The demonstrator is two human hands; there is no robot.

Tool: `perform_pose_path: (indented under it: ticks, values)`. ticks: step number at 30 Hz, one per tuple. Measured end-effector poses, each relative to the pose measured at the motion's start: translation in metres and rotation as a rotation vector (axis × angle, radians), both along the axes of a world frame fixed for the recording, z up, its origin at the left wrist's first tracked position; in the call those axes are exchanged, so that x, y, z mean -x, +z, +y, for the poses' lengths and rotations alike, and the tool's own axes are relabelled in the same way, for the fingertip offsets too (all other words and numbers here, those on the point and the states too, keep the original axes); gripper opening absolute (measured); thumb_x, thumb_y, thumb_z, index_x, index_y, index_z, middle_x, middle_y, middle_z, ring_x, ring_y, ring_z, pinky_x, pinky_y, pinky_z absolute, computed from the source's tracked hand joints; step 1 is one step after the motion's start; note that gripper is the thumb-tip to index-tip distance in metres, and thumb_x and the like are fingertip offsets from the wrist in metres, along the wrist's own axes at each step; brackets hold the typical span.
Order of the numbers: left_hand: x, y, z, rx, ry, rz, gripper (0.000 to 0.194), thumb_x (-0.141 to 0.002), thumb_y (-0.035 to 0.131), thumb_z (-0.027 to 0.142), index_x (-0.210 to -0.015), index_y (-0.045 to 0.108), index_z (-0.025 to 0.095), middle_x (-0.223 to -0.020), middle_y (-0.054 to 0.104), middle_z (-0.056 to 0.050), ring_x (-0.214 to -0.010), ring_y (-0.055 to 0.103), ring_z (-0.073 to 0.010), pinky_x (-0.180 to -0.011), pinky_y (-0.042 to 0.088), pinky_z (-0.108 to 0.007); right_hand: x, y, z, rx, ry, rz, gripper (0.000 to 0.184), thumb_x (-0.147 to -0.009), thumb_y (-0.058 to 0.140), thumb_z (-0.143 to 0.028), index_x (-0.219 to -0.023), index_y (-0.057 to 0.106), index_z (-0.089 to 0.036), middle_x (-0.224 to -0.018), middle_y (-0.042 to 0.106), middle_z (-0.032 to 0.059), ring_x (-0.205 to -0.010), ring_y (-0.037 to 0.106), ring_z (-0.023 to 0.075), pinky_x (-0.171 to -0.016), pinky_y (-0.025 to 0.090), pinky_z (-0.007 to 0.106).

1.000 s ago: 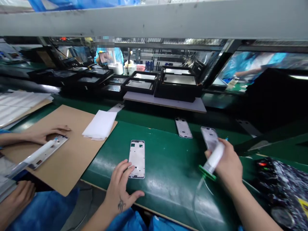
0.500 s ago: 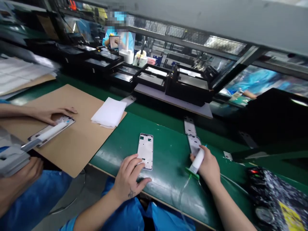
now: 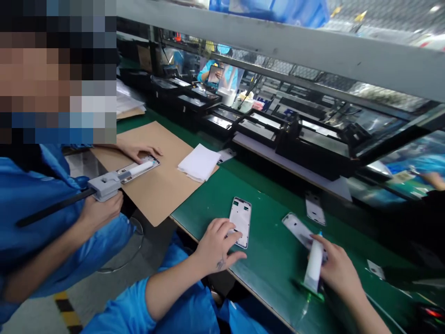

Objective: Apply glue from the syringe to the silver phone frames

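At the left, a co-worker's hand (image 3: 102, 211) held a grey dispenser (image 3: 104, 184) over a frame (image 3: 125, 176) on cardboard (image 3: 163, 199). On the green mat (image 3: 271, 273), the person's left hand (image 3: 217, 246) lay open, fingers spread on a white phone frame (image 3: 243, 230). The right hand (image 3: 335, 269) was clamped around a syringe (image 3: 314, 264), just beside a second frame (image 3: 295, 227), with a third frame (image 3: 315, 208) lying beyond it. Any applied bead was too small to tell, so what was done or left could not be judged.

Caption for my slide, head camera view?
Right hand holds a syringe over a phone frame; left hand touches another frame.
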State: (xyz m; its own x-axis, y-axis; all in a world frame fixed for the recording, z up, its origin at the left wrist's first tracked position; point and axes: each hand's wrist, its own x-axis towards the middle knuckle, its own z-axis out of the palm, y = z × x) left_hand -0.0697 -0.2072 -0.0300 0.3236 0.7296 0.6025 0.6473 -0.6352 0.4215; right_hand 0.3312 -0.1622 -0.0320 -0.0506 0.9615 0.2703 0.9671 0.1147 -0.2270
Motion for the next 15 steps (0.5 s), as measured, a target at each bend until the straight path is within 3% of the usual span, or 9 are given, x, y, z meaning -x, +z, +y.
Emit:
perform_pose_path:
  ticks: [3, 8, 12, 15]
  values:
    - [0.001, 0.003, -0.002, 0.083, -0.005, 0.096, 0.055, -0.090, 0.065, 0.064, -0.124, 0.068, 0.020, -0.129, 0.063, -0.014, -0.125, 0.055, -0.0341, -0.109, 0.047, -0.053, 0.008, 0.009, -0.003, 0.142, 0.097, 0.085, 0.055, -0.071, 0.058, -0.039, -0.121, 0.068, -0.019, -0.107, 0.075, 0.0158, -0.094, 0.072, 0.0367, -0.078, 0.057, 0.045]
    - [0.010, 0.024, 0.016, 0.316, -0.030, 0.200, 0.057, -0.095, 0.061, 0.056, -0.138, 0.061, 0.019, -0.142, 0.055, -0.017, -0.135, 0.049, -0.0347, -0.113, 0.044, -0.052, 0.037, 0.014, 0.014, 0.119, 0.096, 0.217, 0.057, -0.079, 0.063, -0.060, -0.118, 0.063, -0.018, -0.110, 0.074, 0.0169, -0.096, 0.073, 0.0351, -0.082, 0.057, 0.046]
    - [0.000, 0.054, 0.074, 0.440, -0.113, 0.524, 0.062, -0.095, 0.061, 0.053, -0.148, 0.052, 0.022, -0.149, 0.049, -0.016, -0.137, 0.046, -0.0358, -0.112, 0.042, -0.051, 0.053, 0.009, 0.032, 0.069, 0.180, 0.260, 0.053, -0.080, 0.063, -0.060, -0.115, 0.063, -0.021, -0.119, 0.073, 0.0171, -0.107, 0.072, 0.0364, -0.093, 0.057, 0.050]
    - [-0.021, 0.068, 0.129, 0.486, -0.095, 0.630, 0.071, -0.086, 0.072, 0.056, -0.143, 0.056, 0.015, -0.133, 0.058, -0.020, -0.123, 0.054, -0.0376, -0.101, 0.047, -0.050, 0.061, 0.007, 0.043, 0.084, 0.263, 0.315, 0.048, -0.082, 0.065, -0.057, -0.116, 0.063, -0.023, -0.118, 0.074, 0.0157, -0.106, 0.073, 0.0350, -0.093, 0.058, 0.050]
